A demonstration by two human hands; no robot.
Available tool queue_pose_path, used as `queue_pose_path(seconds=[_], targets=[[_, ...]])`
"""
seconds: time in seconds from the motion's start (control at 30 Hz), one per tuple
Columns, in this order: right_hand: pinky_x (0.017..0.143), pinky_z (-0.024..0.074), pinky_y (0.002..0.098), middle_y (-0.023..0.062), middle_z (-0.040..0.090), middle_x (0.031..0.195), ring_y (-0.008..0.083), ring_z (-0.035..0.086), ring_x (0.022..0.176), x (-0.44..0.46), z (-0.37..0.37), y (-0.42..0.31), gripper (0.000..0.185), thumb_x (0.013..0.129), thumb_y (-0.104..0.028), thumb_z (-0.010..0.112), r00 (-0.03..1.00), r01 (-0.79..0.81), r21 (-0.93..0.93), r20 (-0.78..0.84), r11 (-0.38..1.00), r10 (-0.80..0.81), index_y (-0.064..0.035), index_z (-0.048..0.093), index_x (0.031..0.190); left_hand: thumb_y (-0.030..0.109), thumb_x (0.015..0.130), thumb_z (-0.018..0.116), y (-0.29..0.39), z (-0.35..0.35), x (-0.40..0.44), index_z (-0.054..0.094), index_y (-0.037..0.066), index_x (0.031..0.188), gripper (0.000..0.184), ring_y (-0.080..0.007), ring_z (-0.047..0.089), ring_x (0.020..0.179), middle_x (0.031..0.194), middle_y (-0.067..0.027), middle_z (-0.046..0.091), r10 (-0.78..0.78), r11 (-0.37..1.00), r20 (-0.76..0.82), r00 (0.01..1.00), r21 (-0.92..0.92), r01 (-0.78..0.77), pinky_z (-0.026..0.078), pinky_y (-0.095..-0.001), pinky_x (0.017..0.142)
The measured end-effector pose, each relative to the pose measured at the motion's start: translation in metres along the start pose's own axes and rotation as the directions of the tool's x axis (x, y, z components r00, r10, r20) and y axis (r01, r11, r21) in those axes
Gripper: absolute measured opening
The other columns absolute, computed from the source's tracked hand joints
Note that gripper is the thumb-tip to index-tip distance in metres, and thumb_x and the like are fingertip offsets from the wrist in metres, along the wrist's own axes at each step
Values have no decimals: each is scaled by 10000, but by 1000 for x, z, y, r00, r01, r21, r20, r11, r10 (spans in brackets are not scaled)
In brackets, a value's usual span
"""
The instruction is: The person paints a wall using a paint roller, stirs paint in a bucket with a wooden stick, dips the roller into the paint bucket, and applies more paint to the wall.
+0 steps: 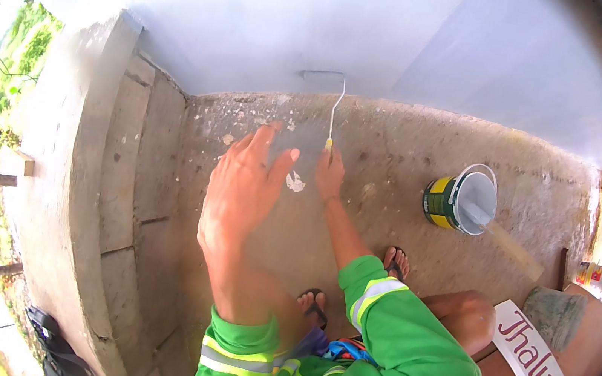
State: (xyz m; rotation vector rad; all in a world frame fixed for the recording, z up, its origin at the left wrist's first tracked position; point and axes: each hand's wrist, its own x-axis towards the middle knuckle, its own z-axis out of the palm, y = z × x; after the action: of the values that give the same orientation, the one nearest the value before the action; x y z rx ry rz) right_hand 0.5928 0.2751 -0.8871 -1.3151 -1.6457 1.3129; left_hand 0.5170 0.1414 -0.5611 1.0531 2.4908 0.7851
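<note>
Pale wall (262, 23); roller (334, 112) extends beyond gripping right fingers (336, 160).

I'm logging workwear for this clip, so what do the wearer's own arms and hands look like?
Both the left hand and the right hand are ungloved. The bright green left sleeve and right sleeve stop short of the wrists, each ringed by a silver-grey band edged in fluorescent yellow.
</note>
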Motion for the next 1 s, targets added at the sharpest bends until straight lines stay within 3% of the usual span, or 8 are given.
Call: queue_pose_path(seconds=[0.1, 0.3, 0.4, 0.5, 0.6, 0.7, 0.8, 1.0], targets=[[798, 498, 522, 308, 666, 961, 497, 648, 940, 0, 5, 18, 368, 982, -252, 542, 998, 62, -65, -15, 996, -63, 13, 607, 1229, 380, 983, 622, 1, 4, -4, 579, 78, 1373, 495, -365, 634, 1175, 1283, -203, 657, 32, 999, -31, 999, 0, -32, 504, -436, 960], [870, 481, 486, 280, 662, 1017, 453, 635, 988, 8, 12, 30, 351, 995, -263, 529, 998, -49, -119, 27, 992, 52, 24, 612, 1179, 387, 986, 617, 10, -1, -8, 576, 83, 1379, 499, -370, 616, 1211, 1316, -198, 643, -6, 1000, -1, 1000, 7, 6, 495, -438, 986], [839, 487, 550, 309, 671, 984, 518, 629, 1002, 17, 14, 33, 349, 974, -256, 544, 998, -56, -183, 23, 982, 61, 21, 623, 1169, 387, 987, 614, 7, 1, -10, 570, 87, 1386, 501, -373, 608, 1223, 1326, -197, 638, 2, 1000, -7, 1000, 16, -2, 491, -440, 997], [780, 493, 532, 280, 668, 906, 489, 647, 890, 17, 11, 35, 323, 983, -241, 541, 997, 75, -152, 20, 985, -73, 20, 630, 1150, 384, 986, 612, 6, -1, -8, 567, 88, 1388, 501, -374, 602, 1231, 1335, -197, 633, -22, 1000, 7, 1000, -3, 22, 487, -439, 1004], [682, 491, 445, 200, 631, 795, 339, 626, 718, -2, -5, -14, 284, 996, -207, 535, 989, 149, -116, -4, 982, -150, 21, 625, 1140, 378, 983, 611, 2, -1, -2, 570, 88, 1383, 495, -374, 601, 1235, 1341, -196, 630, -34, 999, 15, 999, -20, 34, 485, -436, 1009], [603, 447, 348, 85, 562, 729, 167, 529, 645, -14, -17, -82, 260, 1013, -189, 524, 996, 3, 177, 90, 984, -19, 15, 614, 1146, 373, 978, 612, 0, -3, 4, 574, 88, 1377, 492, -374, 602, 1233, 1341, -194, 631, -48, 998, 36, 998, -49, 50, 482, -435, 1013], [565, 418, 295, 5, 511, 716, 94, 482, 632, -18, -21, -139, 266, 1025, -185, 516, 995, -22, 313, 95, 950, -8, 8, 599, 1187, 370, 972, 615, -4, -5, 9, 577, 84, 1372, 494, -373, 603, 1233, 1342, -194, 632, -77, 994, 51, 996, -80, 81, 481, -435, 1017], [511, 384, 248, -25, 481, 722, 57, 422, 590, -5, -38, -263, 353, 1056, -206, 502, 959, 233, 455, 41, 860, -281, -2, 539, 1341, 365, 967, 618, -15, -5, 17, 582, 73, 1370, 499, -369, 606, 1237, 1349, -194, 631, -97, 990, 31, 995, -99, 100, 479, -438, 1023]])
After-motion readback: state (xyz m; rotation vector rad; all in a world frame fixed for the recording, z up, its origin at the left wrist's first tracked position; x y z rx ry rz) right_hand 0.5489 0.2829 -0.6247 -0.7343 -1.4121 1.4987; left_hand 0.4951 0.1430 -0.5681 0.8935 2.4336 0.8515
